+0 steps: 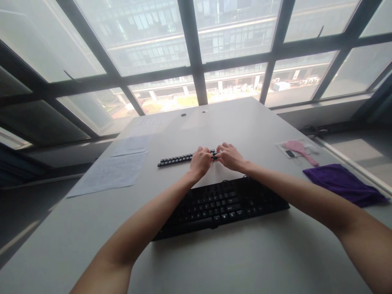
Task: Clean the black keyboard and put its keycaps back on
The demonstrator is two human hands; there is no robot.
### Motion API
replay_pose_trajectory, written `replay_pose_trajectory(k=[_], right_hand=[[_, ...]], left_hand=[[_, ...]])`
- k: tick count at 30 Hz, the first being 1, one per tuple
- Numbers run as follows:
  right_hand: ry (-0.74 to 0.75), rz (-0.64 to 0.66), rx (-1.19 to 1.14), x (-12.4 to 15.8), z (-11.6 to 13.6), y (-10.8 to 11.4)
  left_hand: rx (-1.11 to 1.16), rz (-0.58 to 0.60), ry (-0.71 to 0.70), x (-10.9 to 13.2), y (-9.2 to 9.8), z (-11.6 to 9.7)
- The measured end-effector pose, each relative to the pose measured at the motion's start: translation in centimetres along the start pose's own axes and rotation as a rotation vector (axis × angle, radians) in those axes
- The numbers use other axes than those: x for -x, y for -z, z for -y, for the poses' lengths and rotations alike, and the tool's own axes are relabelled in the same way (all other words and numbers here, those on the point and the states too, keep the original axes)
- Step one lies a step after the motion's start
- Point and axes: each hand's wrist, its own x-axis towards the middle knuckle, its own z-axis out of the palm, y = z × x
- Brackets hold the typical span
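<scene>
Beyond the black keyboard, two rows of loose black keycaps lie on the table. My left hand is closed at the right part of these rows, its fingertips on a black keycap. My right hand comes in from the other side, fingers bent and pinched at the same small spot, almost touching the left. The fingers partly hide the keycaps there. Both forearms pass over the keyboard, whose upper and right areas look dark, without visible lettering.
Sheets of paper lie at the left of the white table. To the right are a pink hairbrush, a clear bag with a small black item and a folded purple cloth. Large windows stand behind.
</scene>
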Motion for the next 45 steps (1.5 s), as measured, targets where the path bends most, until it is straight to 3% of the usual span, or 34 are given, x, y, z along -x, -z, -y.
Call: replay_pose_trajectory(k=[7,13,18,22,25,35,45], right_hand=[[0.089,-0.028,-0.119,-0.2,-0.2,-0.7],[-0.001,-0.095,-0.250,0.9,-0.1,0.8],[-0.123,-0.232,-0.595,6.8,0.0,4.2],[-0.245,-0.137,-0.797,12.7,0.3,5.6],[-0.270,-0.064,-0.862,15.1,0.7,5.6],[-0.213,-0.012,-0.830,15.3,1.1,5.2],[-0.031,-0.090,-0.643,15.7,1.9,5.0]], left_hand=[[0.145,-0.011,0.038,0.2,-0.5,-0.1],[0.293,-0.015,0.101,1.4,0.8,-0.8],[0.569,0.011,0.118,5.1,2.8,-4.9],[0.734,0.111,0.131,7.7,2.9,-8.7],[0.759,0.164,0.140,8.3,2.2,-10.2],[0.663,0.113,0.127,8.4,1.3,-10.7],[0.475,-0.041,-0.104,9.4,1.1,-11.4]])
